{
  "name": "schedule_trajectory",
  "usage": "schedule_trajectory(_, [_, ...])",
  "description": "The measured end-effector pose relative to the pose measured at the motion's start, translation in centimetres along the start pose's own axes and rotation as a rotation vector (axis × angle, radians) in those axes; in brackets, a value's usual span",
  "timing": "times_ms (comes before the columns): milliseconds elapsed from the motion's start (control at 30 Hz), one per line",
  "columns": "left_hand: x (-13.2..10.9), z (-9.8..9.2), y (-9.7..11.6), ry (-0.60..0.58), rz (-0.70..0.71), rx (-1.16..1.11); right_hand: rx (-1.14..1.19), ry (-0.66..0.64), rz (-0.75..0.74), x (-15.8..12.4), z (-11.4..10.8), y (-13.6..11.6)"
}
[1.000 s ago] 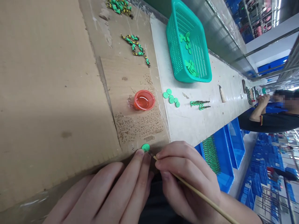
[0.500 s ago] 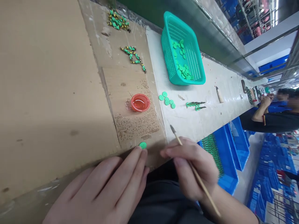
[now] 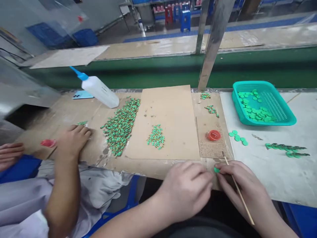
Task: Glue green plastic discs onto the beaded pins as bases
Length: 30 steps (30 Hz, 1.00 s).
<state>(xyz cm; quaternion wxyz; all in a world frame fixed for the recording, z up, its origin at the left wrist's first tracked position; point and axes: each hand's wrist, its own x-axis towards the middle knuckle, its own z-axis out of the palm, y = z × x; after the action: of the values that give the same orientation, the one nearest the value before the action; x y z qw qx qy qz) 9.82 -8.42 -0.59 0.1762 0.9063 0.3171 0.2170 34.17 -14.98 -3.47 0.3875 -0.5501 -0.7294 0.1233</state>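
My left hand (image 3: 187, 186) rests at the near edge of the bench with its fingers curled, their tips by a small green disc (image 3: 216, 170). My right hand (image 3: 244, 188) is closed on a thin wooden brush stick (image 3: 237, 188) whose tip points up toward the cardboard, and its fingertips touch the same green disc. A small red cup of liquid (image 3: 214, 135) stands just beyond on a speckled cardboard piece (image 3: 213, 148).
A teal basket (image 3: 284, 115) holds several green discs; more discs (image 3: 238, 137) and green parts (image 3: 287, 148) lie on the white surface. Piles of green pieces (image 3: 121, 124) lie on cardboard, by a squeeze bottle (image 3: 99, 89). Another person's hand (image 3: 73, 138) and arm sit at left.
The view has swung far left and levelled, now showing the whole bench and the person beside me. My right hand has come back to the green disc with the stick.
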Motion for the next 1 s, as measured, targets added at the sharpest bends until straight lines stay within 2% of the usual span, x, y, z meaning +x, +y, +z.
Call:
schedule_trajectory(67, [-0.3,-3.4,-2.5,0.064,-0.228,0.120,-0.011,0.030,-0.001,-0.4,0.2,0.1])
schedule_trajectory(133, [0.1,-7.5,-6.6,0.163,-0.485,0.277,-0.021,0.070,0.007,-0.9,0.3,0.2])
schedule_trajectory(200, [1.1,-11.4,-11.2,0.201,-0.692,0.410,-0.014,0.106,0.019,-1.2,0.4,0.5])
schedule_trajectory(300, [2.7,-15.3,-16.2,0.058,-0.870,0.479,0.020,0.132,0.033,-1.3,0.5,0.7])
schedule_trajectory(367, [3.4,-16.1,-17.9,-0.046,-0.932,0.491,0.032,0.148,0.033,-1.2,0.4,0.7])
schedule_trajectory(433, [3.5,-16.2,-18.5,-0.111,-0.958,0.501,0.043,0.164,0.029,-1.1,0.2,0.6])
schedule_trajectory(733, [3.4,-16.1,-19.1,-0.180,-0.919,0.437,0.084,0.179,0.049,-0.9,-0.1,0.3])
schedule_trajectory(867, [3.7,-15.9,-19.7,-0.129,-0.947,0.340,0.087,0.170,0.048,-1.0,-0.1,0.4])
schedule_trajectory(1000, [3.1,-16.9,-20.3,0.007,-0.982,0.187,0.111,0.175,0.067,-1.1,-0.1,0.4])
